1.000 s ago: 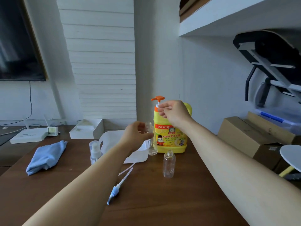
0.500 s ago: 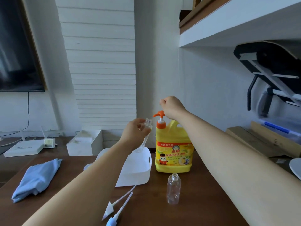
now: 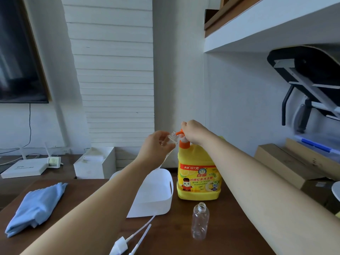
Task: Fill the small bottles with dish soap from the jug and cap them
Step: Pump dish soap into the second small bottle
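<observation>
Head view: the fingers [image 3: 160, 134] of the left hand [image 3: 156, 146] grasp a small clear bottle [image 3: 173, 137]. They hold it tilted above the bench [image 3: 230, 227], its open mouth right at the spout of the orange pump [image 3: 184, 144]. The right hand [image 3: 193, 131] sits on top of that pump with its fingers [image 3: 185, 126] clenched over the head.

The pump tops one yellow jug [image 3: 196, 173], which stands near the bench's far edge. Whether any soap is in the held bottle cannot be told.

In front of the jug a second bottle [image 3: 200, 223] stands upright, uncapped, and looks empty, which makes two bottles in view. Two spray caps [image 3: 121, 243] with long dip tubes lie at the near edge.

A white tub [image 3: 156, 192] sits just left of the jug, partly hidden by the left forearm. A blue cloth [image 3: 36, 203] lies toward the left edge.
</observation>
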Tool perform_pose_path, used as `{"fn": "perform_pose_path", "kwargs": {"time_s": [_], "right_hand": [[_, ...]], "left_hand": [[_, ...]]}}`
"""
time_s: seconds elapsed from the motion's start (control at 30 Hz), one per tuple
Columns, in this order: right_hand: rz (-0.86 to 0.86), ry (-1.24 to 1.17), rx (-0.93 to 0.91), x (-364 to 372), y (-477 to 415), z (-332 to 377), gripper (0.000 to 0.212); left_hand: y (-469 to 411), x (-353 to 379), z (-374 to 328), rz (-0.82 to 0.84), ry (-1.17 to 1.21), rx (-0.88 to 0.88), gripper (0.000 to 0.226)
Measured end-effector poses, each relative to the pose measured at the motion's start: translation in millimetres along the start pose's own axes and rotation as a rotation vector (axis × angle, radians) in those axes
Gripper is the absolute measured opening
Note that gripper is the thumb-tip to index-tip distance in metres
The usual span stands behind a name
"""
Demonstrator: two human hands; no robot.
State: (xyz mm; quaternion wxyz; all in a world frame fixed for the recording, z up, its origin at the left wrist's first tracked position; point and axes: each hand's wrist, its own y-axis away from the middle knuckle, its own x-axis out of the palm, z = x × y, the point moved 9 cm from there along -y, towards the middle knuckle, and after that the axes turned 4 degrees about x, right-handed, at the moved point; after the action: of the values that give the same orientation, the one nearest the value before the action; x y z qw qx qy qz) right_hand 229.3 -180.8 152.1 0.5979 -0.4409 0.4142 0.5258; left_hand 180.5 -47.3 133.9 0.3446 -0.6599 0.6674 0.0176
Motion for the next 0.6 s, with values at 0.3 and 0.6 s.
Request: {"fn": "perform_pose_path", "kwargs": {"time_s": [0.3,0.6], "right_hand": [[-0.025,0.248,-0.059,11.9,-2.2,3.1,0.014],[0.105,0.315,-0.079,-3.7,3.8,15.1,0.026]], "left_hand": [[6.1,4.6,2.5,0.038,0.004,0.025,0.013],[1.4,2.0,-0.5,0.01,0.089,-0.002,0.035]]}}
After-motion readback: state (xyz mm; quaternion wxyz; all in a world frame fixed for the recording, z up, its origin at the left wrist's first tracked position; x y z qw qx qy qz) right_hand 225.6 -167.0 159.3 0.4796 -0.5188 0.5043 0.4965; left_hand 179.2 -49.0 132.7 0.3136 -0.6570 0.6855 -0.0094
